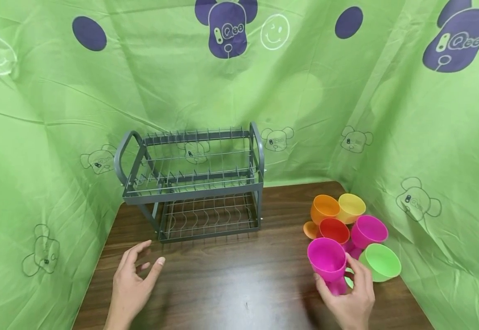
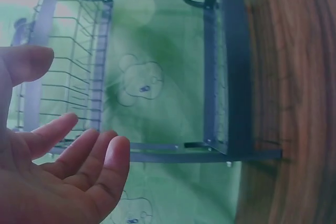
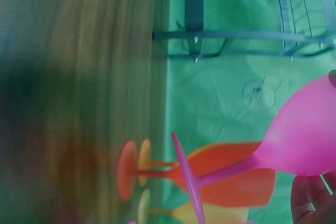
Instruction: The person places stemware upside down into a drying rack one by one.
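My right hand [image 1: 352, 293] grips a bright pink plastic goblet [image 1: 327, 263] by its bowl, thumb on one side and fingers on the other. In the right wrist view the goblet's stem and foot show, raised off the tabletop. Close around it stand a green goblet [image 1: 381, 263], a second pink goblet [image 1: 369, 233], a red goblet [image 1: 334, 231], an orange goblet [image 1: 323, 210] and a yellow goblet [image 1: 351, 210]. The left hand [image 1: 132, 282] is empty, fingers loosely bent, in front of a grey two-tier dish rack [image 1: 194, 193].
The rack stands at the back left of the brown wooden table [image 1: 231, 275], with wire slots on both tiers and a curved handle at each end. Green printed cloth [image 1: 305, 91] hangs behind and on both sides, close to the table edges.
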Tool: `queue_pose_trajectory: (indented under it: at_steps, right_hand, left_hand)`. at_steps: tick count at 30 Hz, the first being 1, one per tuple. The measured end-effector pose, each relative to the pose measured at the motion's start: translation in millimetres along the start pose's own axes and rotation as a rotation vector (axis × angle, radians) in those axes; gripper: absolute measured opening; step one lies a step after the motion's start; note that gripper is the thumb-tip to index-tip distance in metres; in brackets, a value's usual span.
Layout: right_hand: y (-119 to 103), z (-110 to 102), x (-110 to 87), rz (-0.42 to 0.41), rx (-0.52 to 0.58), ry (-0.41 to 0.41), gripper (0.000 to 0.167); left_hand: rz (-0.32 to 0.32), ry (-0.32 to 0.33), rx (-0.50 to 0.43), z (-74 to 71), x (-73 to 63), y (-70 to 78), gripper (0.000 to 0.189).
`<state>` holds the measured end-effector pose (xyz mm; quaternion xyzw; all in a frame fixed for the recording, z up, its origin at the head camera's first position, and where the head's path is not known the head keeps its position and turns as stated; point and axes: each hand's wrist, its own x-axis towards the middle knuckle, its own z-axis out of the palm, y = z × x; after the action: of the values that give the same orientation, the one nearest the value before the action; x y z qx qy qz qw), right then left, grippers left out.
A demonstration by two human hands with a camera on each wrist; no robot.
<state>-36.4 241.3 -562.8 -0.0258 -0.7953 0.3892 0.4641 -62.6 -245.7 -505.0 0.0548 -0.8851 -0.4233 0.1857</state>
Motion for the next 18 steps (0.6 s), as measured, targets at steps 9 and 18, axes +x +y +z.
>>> queue_pose_trajectory:
  at_steps: [9, 18]
  right_hand:
    - [-10.8, 22.6, 19.6, -0.245, 0.143, -0.166, 0.086]
    - [-38.7, 40.5, 24.3, -0.292, 0.223, -0.338, 0.088]
  left_hand:
    - [-0.011, -0.069, -0.087, -2.3, -6.2, 16.3, 0.054]
    - [-0.025, -0.160, -0.258, 3.5, -11.4, 28.4, 0.055]
